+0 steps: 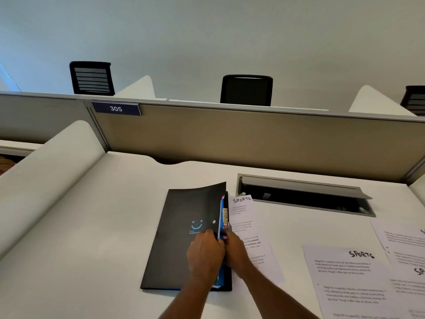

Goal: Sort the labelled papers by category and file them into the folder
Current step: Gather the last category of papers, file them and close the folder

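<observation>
A black folder with a blue smile logo lies on the white desk, its cover lifted slightly at the right edge. Coloured tabs show there, one orange tab reading FINANCE. My left hand grips the cover's right edge. My right hand reaches into the folder's open side, fingers among the tabs, resting over a sheet headed SPORTS that sticks out from beside the folder. More SPORTS sheets lie at the right.
A recessed cable tray with a raised grey lid sits behind the papers. A beige partition with a 305 sign runs along the desk's back. A white divider rises at the left. Black chairs stand beyond.
</observation>
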Demonstrator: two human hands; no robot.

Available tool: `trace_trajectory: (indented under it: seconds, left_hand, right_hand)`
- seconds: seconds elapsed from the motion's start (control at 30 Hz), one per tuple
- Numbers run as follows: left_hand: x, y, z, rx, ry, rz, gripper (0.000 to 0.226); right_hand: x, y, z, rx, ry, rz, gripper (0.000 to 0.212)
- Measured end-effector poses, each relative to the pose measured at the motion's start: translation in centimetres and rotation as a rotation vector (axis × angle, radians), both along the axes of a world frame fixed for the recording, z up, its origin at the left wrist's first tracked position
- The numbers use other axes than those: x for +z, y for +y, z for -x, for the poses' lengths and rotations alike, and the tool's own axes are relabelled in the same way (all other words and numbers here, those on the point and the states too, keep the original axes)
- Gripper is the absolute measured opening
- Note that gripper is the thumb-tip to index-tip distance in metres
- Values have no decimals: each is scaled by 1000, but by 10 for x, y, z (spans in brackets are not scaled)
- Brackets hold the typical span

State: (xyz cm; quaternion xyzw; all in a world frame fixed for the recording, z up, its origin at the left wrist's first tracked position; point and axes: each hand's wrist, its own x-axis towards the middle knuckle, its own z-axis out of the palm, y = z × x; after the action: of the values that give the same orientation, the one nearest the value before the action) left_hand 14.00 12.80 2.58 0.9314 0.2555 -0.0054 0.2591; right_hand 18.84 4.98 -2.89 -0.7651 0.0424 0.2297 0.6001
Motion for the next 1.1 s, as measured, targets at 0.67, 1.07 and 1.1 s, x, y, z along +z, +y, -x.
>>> trace_trajectory:
  seconds: [0.67,1.07,1.1]
  left_hand:
    - [-21,-35,6,-271,88,202,18]
    - [-18,-52,1,-252,156,296,42]
    - [-17,-53,1,-256,157,292,42]
  right_hand:
    - [9,-88,-3,21,-199,962,58]
    - [8,-112,-25,-29,23,291,10]
    - [10,-114,-24,-41,15,270,10]
